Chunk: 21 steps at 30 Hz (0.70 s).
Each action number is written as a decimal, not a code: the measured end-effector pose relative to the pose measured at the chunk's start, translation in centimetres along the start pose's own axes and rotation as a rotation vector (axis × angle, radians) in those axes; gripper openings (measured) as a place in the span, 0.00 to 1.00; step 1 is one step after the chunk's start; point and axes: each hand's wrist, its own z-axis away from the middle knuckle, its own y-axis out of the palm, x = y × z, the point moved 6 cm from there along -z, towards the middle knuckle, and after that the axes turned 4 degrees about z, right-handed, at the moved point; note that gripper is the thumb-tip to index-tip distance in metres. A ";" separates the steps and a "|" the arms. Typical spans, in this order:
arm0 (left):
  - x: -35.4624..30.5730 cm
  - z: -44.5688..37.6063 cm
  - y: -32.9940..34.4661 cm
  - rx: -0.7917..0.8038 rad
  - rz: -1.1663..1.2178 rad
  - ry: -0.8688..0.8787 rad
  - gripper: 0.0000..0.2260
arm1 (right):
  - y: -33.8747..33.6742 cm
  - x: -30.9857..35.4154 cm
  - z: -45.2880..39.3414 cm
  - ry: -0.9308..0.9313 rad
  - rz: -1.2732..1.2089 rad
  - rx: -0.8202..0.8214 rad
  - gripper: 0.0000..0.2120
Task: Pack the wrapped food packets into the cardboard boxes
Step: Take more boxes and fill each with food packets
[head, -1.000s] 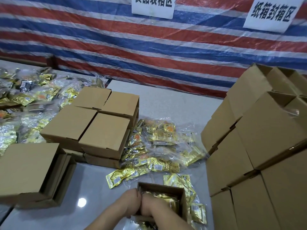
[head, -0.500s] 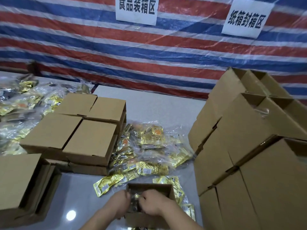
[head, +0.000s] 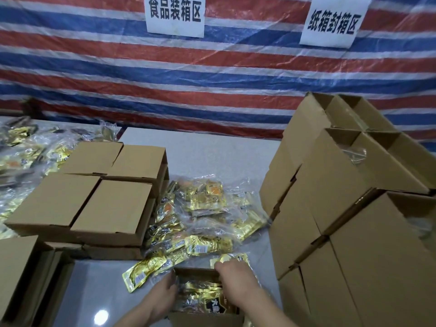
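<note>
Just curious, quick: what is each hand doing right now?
Left hand: open, fingers resting on the left wall of the open box.
Right hand: cannot tell; fingers hidden at the far rim.

Left hand and right hand reach forward, fingers loosely curled.

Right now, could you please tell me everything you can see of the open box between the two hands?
The open cardboard box is small, brown and plain, standing upright on the grey table at the near edge of view. Gold-wrapped packets fill it. The left hand rests against its left wall; the right hand reaches over its far right corner. Loose packets lie just beyond it.
</note>
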 end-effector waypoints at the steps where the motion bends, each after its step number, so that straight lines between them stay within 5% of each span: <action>1: -0.2 -0.3 -0.1 0.008 -0.002 -0.013 0.20 | 0.0 -0.3 -0.1 0.013 -0.021 -0.003 0.15; 4: -1.9 -1.1 -0.6 0.033 -0.028 -0.025 0.21 | -0.1 -1.9 0.3 0.085 -0.145 -0.013 0.18; 7: -5.3 -2.5 -1.4 0.057 0.196 0.039 0.26 | -1.0 -5.0 1.5 0.240 -0.321 -0.100 0.19; 10: -9.0 -6.3 -3.1 -0.088 0.355 0.089 0.29 | -2.2 -8.2 3.1 0.408 -0.419 -0.256 0.14; 12: -11.7 -9.8 -4.0 -0.265 0.119 0.184 0.22 | -3.0 -10.0 4.2 0.523 -0.459 -0.336 0.13; 15: -14.2 -15.2 -3.1 -0.322 -0.291 0.270 0.16 | -3.7 -11.8 4.8 0.691 -0.511 -0.385 0.14; 18: -13.8 -20.1 -0.1 -0.219 -0.838 0.235 0.23 | -4.1 -12.7 4.1 0.800 -0.557 -0.379 0.21; 21: -14.5 -23.3 3.3 -0.134 -1.021 0.301 0.33 | -4.6 -13.8 3.0 0.872 -0.547 -0.417 0.25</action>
